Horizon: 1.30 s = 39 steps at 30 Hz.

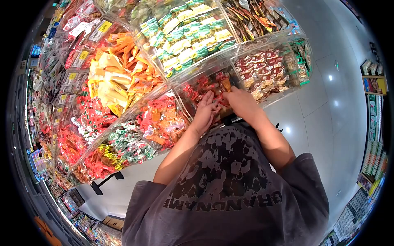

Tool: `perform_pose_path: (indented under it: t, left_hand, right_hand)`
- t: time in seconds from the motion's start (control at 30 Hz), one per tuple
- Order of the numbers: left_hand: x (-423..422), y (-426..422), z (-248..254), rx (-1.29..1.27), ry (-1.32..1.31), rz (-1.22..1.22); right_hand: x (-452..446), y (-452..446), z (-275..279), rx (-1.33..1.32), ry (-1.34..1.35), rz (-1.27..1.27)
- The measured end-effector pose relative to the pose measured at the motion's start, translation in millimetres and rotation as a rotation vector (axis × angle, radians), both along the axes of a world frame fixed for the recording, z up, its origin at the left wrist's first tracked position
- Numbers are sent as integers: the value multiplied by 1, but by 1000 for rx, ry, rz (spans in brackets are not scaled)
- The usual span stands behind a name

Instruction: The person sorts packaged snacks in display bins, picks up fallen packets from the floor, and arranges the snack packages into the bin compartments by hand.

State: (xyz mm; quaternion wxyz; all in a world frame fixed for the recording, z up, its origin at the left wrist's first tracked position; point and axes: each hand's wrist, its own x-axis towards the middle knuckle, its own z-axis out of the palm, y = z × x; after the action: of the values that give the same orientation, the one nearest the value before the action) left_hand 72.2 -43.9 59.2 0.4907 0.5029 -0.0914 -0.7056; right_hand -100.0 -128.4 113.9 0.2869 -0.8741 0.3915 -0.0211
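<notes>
Both hands are inside a clear plastic bin (189,107) of small red snack packets (200,89). My left hand (206,111) is at the bin's left side, its fingers stretched out and lying against the packets. To its right, my right hand (241,100) has its fingers curled down at the bin's right side. An orange-brown packet (225,83) shows just beyond those fingertips. What the right fingers close on, if anything, is hidden beneath the hand.
Dividers separate neighbouring bins: maroon packets (262,69) at right, green-and-white packets (186,35) behind, yellow-orange packets (117,78) and red-orange packets (162,121) at left. Price tags (100,29) line the far left. Tiled floor (318,94) lies right, with stocked shelves (371,123) beyond.
</notes>
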Motion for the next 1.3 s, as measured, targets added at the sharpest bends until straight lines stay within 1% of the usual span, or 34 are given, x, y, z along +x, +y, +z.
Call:
perform_pose_path:
  t: [0.07, 0.2, 0.27, 0.3, 0.37, 0.4, 0.47, 0.5, 0.57, 0.6, 0.7, 0.73, 0.8, 1.0, 1.07, 1.13, 1.2, 1.3]
  left_hand:
    - [4, 0, -1, 9, -38, -49]
    - [12, -1, 1, 35, 16, -53]
    - [12, -2, -2, 25, 32, -43]
    - [13, -2, -4, 23, 32, -47]
    - [14, 0, -9, -14, 81, -41]
    - [14, 0, -10, -14, 81, -44]
    - [16, 0, -12, -24, 77, -62]
    - [16, 1, -11, -24, 77, -62]
    - [15, -1, -10, -39, 44, -66]
    - [14, -1, -5, -41, 43, -66]
    - [12, -1, 4, 2, 36, -83]
    - [12, -1, 3, 2, 39, -82]
    - [11, -1, -1, 1, 42, -80]
    - [7, 1, 0, 14, -7, -48]
    - [6, 2, -4, 0, 11, -24]
    - [0, 3, 6, 8, 41, 17]
    - [-2, 6, 15, 18, 70, 56]
    - [-4, 7, 31, 32, 131, 91]
  right_hand:
    - [5, -7, -15, -133, -15, 65]
    - [17, -14, -16, -43, 43, 91]
    - [26, -14, -22, -39, -66, 20]
    - [30, -15, -24, -41, -66, 16]
    - [37, -18, -30, -27, 41, 33]
    - [37, -20, -36, -27, 42, 29]
    - [36, -21, -48, -39, -103, 57]
    - [35, -19, -53, -39, -103, 57]
    - [30, -14, -62, -20, -364, -55]
    - [27, -11, -61, -23, -364, -55]
    - [22, -5, -63, 31, -433, -247]
    - [22, -3, -66, 30, -432, -248]
    - [24, 3, -69, -45, -524, -299]
    - [20, 6, -78, -1, -520, -307]
    - [21, 7, -85, -14, -557, -290]
    - [23, 5, -84, -27, -592, -271]
    - [28, 5, -84, 126, -653, -371]
    - [35, 1, -85, 157, -686, -377]
